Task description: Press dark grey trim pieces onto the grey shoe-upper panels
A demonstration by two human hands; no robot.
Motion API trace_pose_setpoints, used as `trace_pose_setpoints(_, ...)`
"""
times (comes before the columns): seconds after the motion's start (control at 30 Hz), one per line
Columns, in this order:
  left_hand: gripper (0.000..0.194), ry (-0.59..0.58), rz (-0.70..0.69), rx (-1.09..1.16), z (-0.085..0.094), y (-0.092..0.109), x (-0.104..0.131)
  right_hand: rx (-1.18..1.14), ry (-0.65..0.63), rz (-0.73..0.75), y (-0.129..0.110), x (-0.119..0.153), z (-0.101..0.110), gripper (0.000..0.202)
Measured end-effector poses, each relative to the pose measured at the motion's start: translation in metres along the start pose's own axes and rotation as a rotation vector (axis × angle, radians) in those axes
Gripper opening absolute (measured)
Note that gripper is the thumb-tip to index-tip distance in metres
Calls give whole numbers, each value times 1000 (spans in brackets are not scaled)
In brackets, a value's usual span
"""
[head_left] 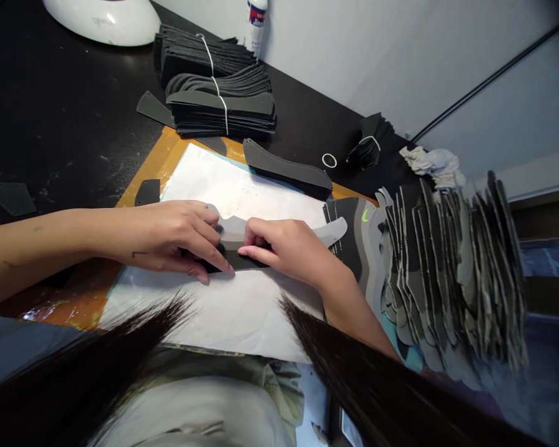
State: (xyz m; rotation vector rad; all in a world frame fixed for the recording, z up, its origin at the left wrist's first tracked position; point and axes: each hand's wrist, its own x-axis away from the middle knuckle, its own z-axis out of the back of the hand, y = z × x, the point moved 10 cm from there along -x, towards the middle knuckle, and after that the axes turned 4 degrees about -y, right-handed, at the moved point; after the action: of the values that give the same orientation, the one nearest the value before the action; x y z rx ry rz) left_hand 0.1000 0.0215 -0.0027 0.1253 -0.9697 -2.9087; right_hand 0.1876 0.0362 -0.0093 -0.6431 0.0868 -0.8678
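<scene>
A curved cut piece in bands of light grey and black (233, 231) lies on white paper (214, 304) between my two hands. My left hand (179, 234) grips its left part, with the fingertips pressed down on the black band and the thumb near the lower edge. On the other side, my right hand (289, 248) is closed, its thumb and index finger pinching at the black band. A pale grey end of the piece (330, 233) sticks out past my right hand. My palms hide much of the piece.
Banded bundles of dark strips (223, 112) stand at the back. A dark stack of curved pieces (286, 167) sits at the paper's far edge. Many layered grey pieces (428, 267) line the right side. A white bottle (255, 28) and crumpled tissue (433, 166) are near the wall.
</scene>
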Motion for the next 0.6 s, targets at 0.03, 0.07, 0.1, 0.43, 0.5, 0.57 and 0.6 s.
trace_pose_setpoints(0.03, 31, -10, -8, -12, -1, 1, 0, 10, 1, 2, 0, 0, 0, 14)
trace_pose_setpoints(0.07, 32, -18, -14, -27, -1, 1, 0, 22, 1, 5, -1, 0, 0, 14)
trace_pose_setpoints(0.1, 33, -25, -21, -41, -2, 2, 0, 32, 0, 9, -1, 0, -1, 13)
trace_pose_setpoints(0.43, 39, -47, -57, -101, -3, 16, -1, 61, -11, 17, -3, -1, -2, 15)
trace_pose_setpoints(0.5, 40, -29, -46, -129, -2, 15, -1, 49, -6, 28, -4, 0, -2, 15)
trace_pose_setpoints(0.57, 41, 17, -37, -150, 1, 15, 0, 41, 1, 26, -3, 0, -2, 14)
trace_pose_setpoints(0.6, 42, 34, -33, -146, 2, 14, 0, 37, 3, 19, -2, 0, -2, 13)
